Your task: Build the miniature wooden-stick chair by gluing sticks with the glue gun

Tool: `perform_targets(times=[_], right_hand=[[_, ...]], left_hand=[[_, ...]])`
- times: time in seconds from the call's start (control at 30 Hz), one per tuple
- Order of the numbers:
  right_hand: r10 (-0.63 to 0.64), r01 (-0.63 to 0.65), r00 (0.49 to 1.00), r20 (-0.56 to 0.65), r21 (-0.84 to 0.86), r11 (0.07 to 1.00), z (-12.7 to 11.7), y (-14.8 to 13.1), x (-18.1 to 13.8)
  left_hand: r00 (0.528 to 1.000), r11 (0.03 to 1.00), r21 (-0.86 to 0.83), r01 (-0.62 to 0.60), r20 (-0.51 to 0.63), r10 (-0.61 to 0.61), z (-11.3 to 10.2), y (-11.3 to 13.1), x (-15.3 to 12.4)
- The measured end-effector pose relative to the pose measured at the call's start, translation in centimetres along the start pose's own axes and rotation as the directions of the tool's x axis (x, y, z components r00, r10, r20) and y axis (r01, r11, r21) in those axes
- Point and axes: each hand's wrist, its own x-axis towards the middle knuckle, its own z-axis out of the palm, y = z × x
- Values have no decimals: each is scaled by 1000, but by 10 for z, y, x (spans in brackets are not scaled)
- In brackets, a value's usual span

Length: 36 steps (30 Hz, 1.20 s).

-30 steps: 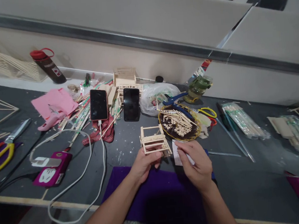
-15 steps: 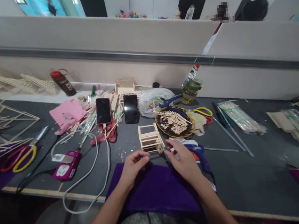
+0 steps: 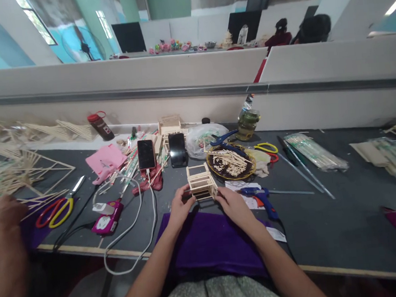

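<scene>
"Holding a small open frame of pale wooden sticks (image 3: 203, 182), two hands meet in front of the wearer, the forearms (image 3: 155, 259) reaching forward and angled inward."

"How is each hand posed?"

"The left hand (image 3: 180, 210) comes in at the frame's lower left corner, fingers curled, its grip pinching the sticks between thumb and fingertips. The right hand (image 3: 237, 207), back turned upward, slants in from the other side, its grip closed on the lower right corner."

"And where is the frame?"

"Between the hands, above the dark counter (image 3: 334, 238), just beyond a purple cloth (image 3: 216, 244). Whether its base touches, I cannot tell."

"What lies around?"

"Beyond it to the right, a round basket (image 3: 237, 178) of cut sticks (image 3: 235, 157). Beside the right hand, a blue glue gun (image 3: 267, 203), partly over white paper (image 3: 250, 203). Beyond the left hand, two phones (image 3: 146, 154) lean upright. At far left, a co-worker's hand (image 3: 4, 214) is near red-and-yellow-handled scissors (image 3: 61, 213)."
</scene>
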Motion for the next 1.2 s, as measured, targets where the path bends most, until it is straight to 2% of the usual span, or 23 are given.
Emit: perform_targets(times=[0.17,0.27,0.33,0.53,0.7,0.8,1.2], right_hand=[[-30,29,999,20,25,999,-6,-8,10],[-27,27,1000,0,83,996,-19,-17,24],[-12,14,1000,-20,104,994,-30,-23,37],[-4,-4,997,80,102,995,-53,-30,72],[18,-31,992,127,103,994,-54,-23,87],[27,-42,988,152,97,994,-52,-18,92],[-15,7,981,193,38,999,-56,-14,109]], left_hand=[[998,999,19,-42,-39,43,-1,6,0],[999,999,8,-34,-14,34,-4,17,0],[1000,1000,-13,-2,13,2,-4,26,-1],[989,980,-138,146,49,-141,-3,47,-10],[968,927,-284,243,127,-215,-5,51,-15],[964,907,-330,261,132,-230,-6,50,-16],[958,887,-362,287,130,-257,-4,50,-25]])
